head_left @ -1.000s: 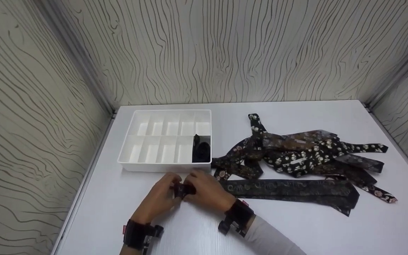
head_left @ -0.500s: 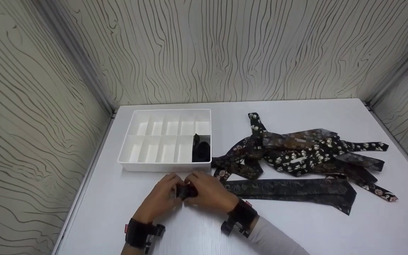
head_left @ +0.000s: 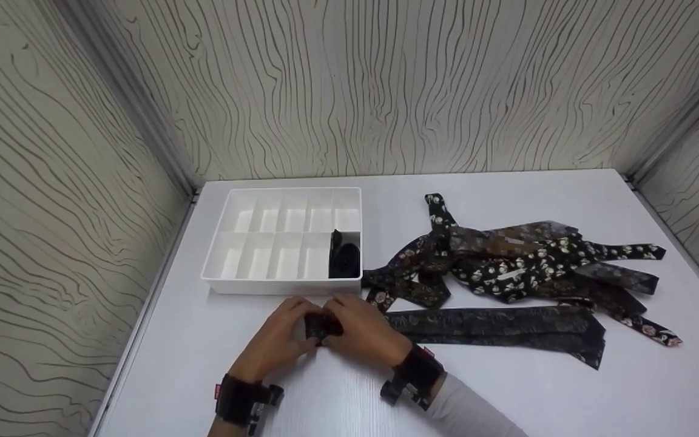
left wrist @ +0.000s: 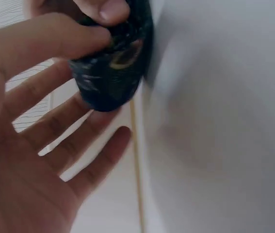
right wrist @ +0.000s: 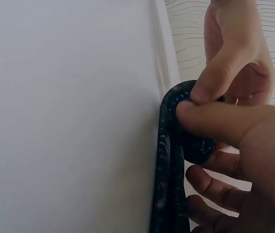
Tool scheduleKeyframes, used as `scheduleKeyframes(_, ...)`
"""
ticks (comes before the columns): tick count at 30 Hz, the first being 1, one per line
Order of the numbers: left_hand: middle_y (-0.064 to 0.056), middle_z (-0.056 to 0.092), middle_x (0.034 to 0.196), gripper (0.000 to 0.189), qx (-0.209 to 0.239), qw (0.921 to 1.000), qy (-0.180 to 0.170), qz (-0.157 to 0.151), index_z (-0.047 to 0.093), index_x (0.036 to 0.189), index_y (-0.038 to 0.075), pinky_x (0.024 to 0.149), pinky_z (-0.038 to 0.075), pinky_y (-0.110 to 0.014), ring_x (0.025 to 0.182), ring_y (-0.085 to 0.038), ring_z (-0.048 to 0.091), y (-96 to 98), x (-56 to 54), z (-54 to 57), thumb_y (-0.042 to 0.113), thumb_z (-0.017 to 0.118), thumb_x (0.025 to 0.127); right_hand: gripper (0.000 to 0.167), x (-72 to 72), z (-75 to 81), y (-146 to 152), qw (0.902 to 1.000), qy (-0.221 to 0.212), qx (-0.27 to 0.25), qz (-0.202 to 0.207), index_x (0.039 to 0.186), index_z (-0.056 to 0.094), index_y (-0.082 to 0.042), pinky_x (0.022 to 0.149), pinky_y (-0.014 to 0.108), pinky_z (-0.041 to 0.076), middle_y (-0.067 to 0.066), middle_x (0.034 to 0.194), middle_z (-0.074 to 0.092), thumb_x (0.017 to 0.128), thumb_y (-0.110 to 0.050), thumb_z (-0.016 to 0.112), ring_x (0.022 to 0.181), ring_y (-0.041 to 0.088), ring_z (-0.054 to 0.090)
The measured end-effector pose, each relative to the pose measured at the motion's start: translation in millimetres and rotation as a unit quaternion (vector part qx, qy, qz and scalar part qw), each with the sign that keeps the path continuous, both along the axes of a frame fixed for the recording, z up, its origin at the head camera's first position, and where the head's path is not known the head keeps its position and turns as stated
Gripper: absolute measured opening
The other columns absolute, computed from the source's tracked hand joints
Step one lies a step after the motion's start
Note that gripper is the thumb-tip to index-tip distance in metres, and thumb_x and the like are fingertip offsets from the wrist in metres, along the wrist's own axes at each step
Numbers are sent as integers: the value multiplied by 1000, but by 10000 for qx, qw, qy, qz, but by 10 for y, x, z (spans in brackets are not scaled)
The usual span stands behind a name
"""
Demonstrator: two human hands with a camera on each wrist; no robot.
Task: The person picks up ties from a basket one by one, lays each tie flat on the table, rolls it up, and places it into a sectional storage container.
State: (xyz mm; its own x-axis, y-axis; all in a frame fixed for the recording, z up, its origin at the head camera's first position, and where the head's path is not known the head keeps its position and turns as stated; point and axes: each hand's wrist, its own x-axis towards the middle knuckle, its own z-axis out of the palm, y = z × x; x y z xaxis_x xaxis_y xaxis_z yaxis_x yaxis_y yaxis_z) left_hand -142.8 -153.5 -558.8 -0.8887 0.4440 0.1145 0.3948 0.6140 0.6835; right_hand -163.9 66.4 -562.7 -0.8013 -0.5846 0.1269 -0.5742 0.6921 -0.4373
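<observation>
A dark patterned necktie (head_left: 501,325) lies flat along the table, its left end wound into a roll (head_left: 316,328) between both hands. My left hand (head_left: 273,340) pinches the roll from the left; in the left wrist view its thumb presses the side of the roll (left wrist: 108,80) and the other fingers spread beneath. From the right, my right hand (head_left: 361,331) grips the same roll. The right wrist view shows both thumbs on the coil (right wrist: 193,138), which stands on its edge, with the tie's double layer (right wrist: 166,194) running out from it.
Just beyond the hands stands a white divided tray (head_left: 283,286). Its front right compartment holds a rolled black tie (head_left: 345,258). Several floral neckties (head_left: 519,261) lie in a tangled pile at the right. Patterned panels (head_left: 374,85) enclose the table.
The roll has turned in the hands, and the tie's far end has slid a little to the left. Both hands have shifted slightly to the right.
</observation>
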Motion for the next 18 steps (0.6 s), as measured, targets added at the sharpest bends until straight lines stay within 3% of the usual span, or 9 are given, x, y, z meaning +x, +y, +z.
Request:
scheduleKeyframes(3,8,64,122,42,71,9999,21,-90,68,119,19,106,54,-41,117,-12,63,10,-11,3,8,87,83,39,-2,15,13,10000,-42,10,-20,118,71,-17,91,35,56,-1,119,65,87,-36,86,108,16,62)
scheduleKeyframes(7,7,65,121,35,-76,9995,293,-129,74,114,17,102,55,-38,114,-12,63,24,-20,17,9,87,83,46,-6,44,30,10000,-64,-2,44,120,70,-18,90,36,57,-1,119,64,85,-40,88,107,16,62)
scheduleKeyframes(12,8,65,122,39,-96,9997,197,-117,72,118,18,105,54,-38,117,-11,61,50,-14,22,12,88,84,42,-7,37,48,10000,43,73,1,118,71,-15,94,40,58,1,120,66,85,-34,89,111,20,64)
scheduleKeyframes(18,8,65,121,38,-108,9993,303,-184,72,114,18,106,54,-37,116,-10,61,67,-9,8,9,89,81,45,5,17,66,10000,29,92,0,119,70,-17,94,39,57,0,120,66,85,-39,88,109,19,64)
